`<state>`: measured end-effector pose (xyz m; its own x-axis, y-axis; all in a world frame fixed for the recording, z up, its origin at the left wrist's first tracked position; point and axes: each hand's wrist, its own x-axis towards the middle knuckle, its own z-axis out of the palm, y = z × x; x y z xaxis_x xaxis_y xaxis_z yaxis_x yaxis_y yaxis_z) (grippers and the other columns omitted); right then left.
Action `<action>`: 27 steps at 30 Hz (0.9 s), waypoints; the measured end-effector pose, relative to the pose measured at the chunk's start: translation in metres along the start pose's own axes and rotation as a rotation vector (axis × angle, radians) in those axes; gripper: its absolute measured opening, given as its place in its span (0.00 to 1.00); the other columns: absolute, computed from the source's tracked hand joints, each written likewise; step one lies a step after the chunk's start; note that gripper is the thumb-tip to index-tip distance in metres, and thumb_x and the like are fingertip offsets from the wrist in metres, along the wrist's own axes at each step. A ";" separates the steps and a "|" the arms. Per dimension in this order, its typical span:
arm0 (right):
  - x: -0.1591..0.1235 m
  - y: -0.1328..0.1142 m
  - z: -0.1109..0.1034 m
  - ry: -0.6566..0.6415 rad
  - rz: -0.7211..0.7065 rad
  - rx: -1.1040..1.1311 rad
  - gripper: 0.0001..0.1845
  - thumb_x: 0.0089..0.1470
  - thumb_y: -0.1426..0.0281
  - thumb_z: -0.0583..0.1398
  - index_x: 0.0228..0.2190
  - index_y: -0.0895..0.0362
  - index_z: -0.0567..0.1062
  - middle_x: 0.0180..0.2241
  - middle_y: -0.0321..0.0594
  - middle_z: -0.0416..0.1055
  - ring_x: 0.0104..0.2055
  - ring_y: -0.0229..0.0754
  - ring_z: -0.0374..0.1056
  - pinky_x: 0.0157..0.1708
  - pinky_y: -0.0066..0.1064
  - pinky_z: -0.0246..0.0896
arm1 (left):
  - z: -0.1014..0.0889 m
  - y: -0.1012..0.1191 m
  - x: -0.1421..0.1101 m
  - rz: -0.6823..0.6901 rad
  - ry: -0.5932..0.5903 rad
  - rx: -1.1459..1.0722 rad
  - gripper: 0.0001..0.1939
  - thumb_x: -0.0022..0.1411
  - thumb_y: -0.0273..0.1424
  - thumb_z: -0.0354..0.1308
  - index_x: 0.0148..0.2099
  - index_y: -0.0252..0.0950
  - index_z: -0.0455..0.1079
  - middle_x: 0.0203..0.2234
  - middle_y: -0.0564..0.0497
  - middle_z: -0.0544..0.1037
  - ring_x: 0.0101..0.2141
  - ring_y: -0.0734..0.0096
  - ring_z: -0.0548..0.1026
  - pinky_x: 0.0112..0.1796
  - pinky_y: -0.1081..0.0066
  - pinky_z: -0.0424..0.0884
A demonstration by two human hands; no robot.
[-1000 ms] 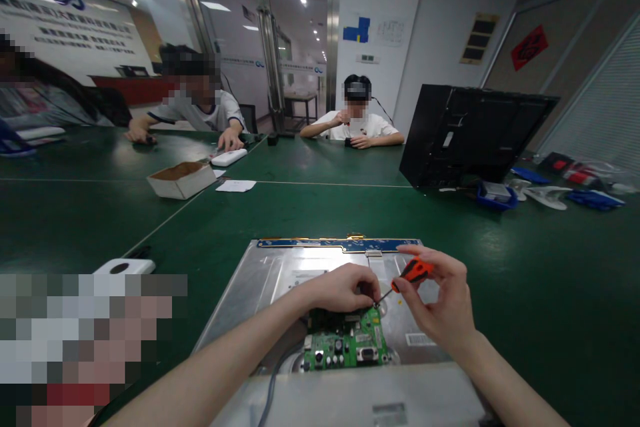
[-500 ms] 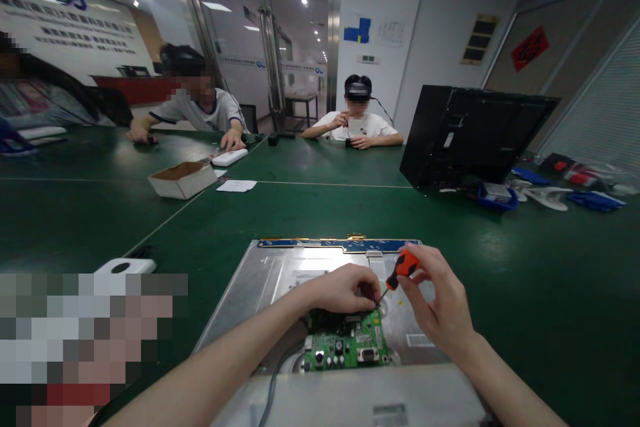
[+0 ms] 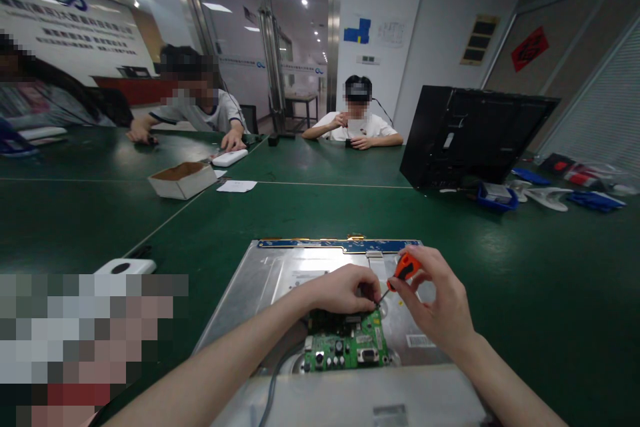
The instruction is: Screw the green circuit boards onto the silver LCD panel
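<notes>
An orange and black screwdriver slants down and left in my right hand, its handle between thumb and fingers. The shaft's tip meets the top right corner of a green circuit board. Right by that tip, my left hand is closed in a pinch; whatever its fingertips hold is hidden. The board lies on the metal back of a flat display panel, and my left hand covers its upper part. A blue strip board runs along the panel's far edge. A grey cable leads off the green board's left side.
On the green table stand a black monitor at right, a blue tray and an open box. A white device lies at left. Several people sit around the table, one pixelated close on my left.
The screwdriver handle has turned between my right fingers, showing more orange, and my right thumb has shifted up along it. My left hand keeps its place.
</notes>
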<state>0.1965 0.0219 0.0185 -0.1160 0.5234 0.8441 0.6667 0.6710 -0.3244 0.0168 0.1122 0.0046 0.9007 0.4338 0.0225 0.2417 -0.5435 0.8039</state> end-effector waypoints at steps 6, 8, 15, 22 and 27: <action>0.002 -0.003 -0.002 -0.052 0.012 0.009 0.30 0.62 0.76 0.55 0.62 0.47 0.59 0.43 0.44 0.70 0.30 0.37 0.71 0.23 0.28 0.72 | 0.001 0.000 0.000 -0.009 0.013 0.002 0.06 0.52 0.19 0.62 0.33 0.34 0.71 0.26 0.56 0.72 0.29 0.73 0.70 0.32 0.75 0.67; 0.001 -0.003 -0.002 -0.052 0.017 0.029 0.30 0.62 0.76 0.55 0.63 0.49 0.58 0.43 0.44 0.72 0.31 0.39 0.72 0.23 0.28 0.72 | 0.001 0.000 0.000 -0.010 0.013 0.002 0.06 0.53 0.20 0.62 0.33 0.34 0.71 0.26 0.56 0.72 0.29 0.73 0.70 0.32 0.75 0.66; -0.005 0.001 0.002 0.045 0.057 0.033 0.27 0.57 0.72 0.62 0.56 0.50 0.60 0.42 0.43 0.74 0.28 0.38 0.72 0.22 0.28 0.72 | 0.001 -0.002 0.000 -0.015 0.008 0.004 0.06 0.52 0.20 0.62 0.34 0.35 0.72 0.27 0.56 0.73 0.29 0.73 0.70 0.31 0.75 0.66; -0.005 0.001 0.004 0.041 0.068 0.074 0.28 0.58 0.73 0.61 0.57 0.51 0.57 0.43 0.44 0.73 0.27 0.37 0.71 0.23 0.29 0.72 | 0.001 -0.001 -0.001 -0.025 0.006 0.003 0.07 0.52 0.19 0.62 0.34 0.34 0.73 0.27 0.56 0.74 0.29 0.73 0.71 0.32 0.75 0.67; -0.001 -0.001 0.000 -0.015 0.042 0.044 0.27 0.60 0.74 0.58 0.59 0.50 0.59 0.43 0.44 0.71 0.30 0.38 0.71 0.23 0.28 0.72 | 0.002 -0.001 0.000 -0.021 0.011 -0.008 0.07 0.53 0.19 0.62 0.34 0.34 0.72 0.26 0.56 0.72 0.29 0.73 0.70 0.31 0.76 0.66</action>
<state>0.1961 0.0208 0.0175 -0.0997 0.5592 0.8230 0.6381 0.6706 -0.3783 0.0172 0.1118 0.0027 0.8916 0.4527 0.0122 0.2573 -0.5286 0.8090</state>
